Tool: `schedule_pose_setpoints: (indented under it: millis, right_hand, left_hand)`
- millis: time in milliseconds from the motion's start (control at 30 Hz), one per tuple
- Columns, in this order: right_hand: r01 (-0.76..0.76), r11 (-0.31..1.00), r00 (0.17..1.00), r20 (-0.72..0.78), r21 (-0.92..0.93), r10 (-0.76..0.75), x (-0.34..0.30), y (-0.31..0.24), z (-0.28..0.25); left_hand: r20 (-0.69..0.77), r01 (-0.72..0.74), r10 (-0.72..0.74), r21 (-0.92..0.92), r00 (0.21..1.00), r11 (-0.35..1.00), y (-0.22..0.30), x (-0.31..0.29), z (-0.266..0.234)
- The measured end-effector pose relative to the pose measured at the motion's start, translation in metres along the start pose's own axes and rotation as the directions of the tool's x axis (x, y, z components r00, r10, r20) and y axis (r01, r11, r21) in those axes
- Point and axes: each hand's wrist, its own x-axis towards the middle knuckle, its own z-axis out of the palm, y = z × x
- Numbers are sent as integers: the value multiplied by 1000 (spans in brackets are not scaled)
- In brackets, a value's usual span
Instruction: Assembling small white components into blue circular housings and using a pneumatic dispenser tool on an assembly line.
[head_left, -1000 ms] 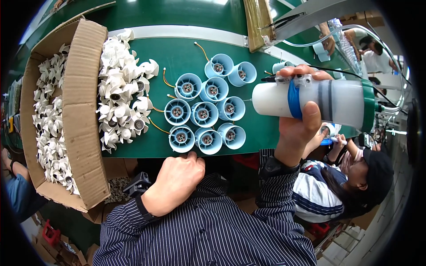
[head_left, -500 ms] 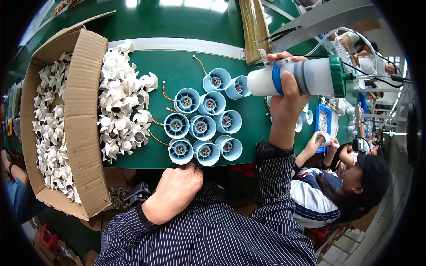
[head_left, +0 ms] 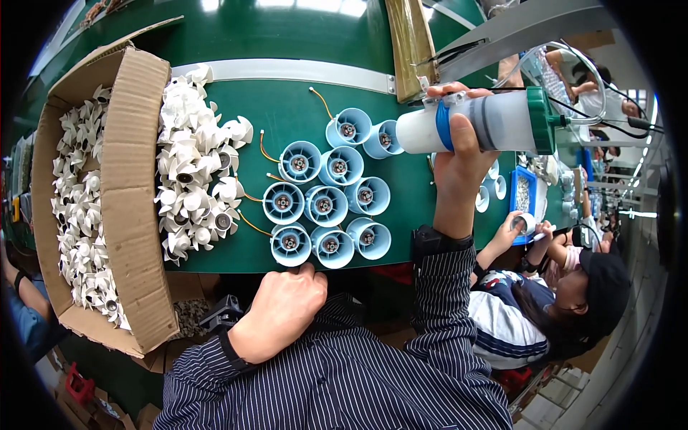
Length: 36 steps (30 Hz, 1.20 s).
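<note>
My right hand (head_left: pixel 459 154) is wrapped round a thick translucent dispensing cartridge (head_left: pixel 502 122) with a blue band and a green end cap. It is held nearly level above the table, its white end toward the blue cups; a tube leads off the cap. Several light-blue fan housings (head_left: pixel 325 206) stand in rows on the green table, open side up, with a motor in each and thin wires on some. At the table's near edge my left hand (head_left: pixel 287 308) is closed, close to the front housing (head_left: pixel 291 244). Its fingertips are hidden, so what they hold, if anything, does not show.
White fan blades lie heaped (head_left: pixel 197 172) left of the housings, beside a cardboard box (head_left: pixel 132 193) full of more. On the right a co-worker (head_left: pixel 530 315) handles a white ring-shaped part (head_left: pixel 525 224) near a blue tray (head_left: pixel 513 208). A metal beam (head_left: pixel 516 39) crosses the upper right.
My right hand and the cartridge have shifted very slightly left in view. The co-worker's far hand has moved away from the ring-shaped part. My left hand stays where it was.
</note>
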Motion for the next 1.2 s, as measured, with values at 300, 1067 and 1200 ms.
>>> schedule_pose_setpoints:
  millis: [300, 1067, 1200]
  right_hand:
    - [23, 994, 1000, -13, -105, -25, -1, -3, 1]
    - [-71, 997, 984, 163, -4, 71, 12, 13, 46]
    - [-81, 997, 984, 161, -8, 81, 12, 13, 47]
  left_hand:
    - [8, 5, -5, -4, 1000, 1000, 0, 0, 0]
    - [-50, -25, 25, -8, 998, 1000, -5, -4, 9]
    - [-68, -36, 35, -17, 997, 999, -6, -4, 9]
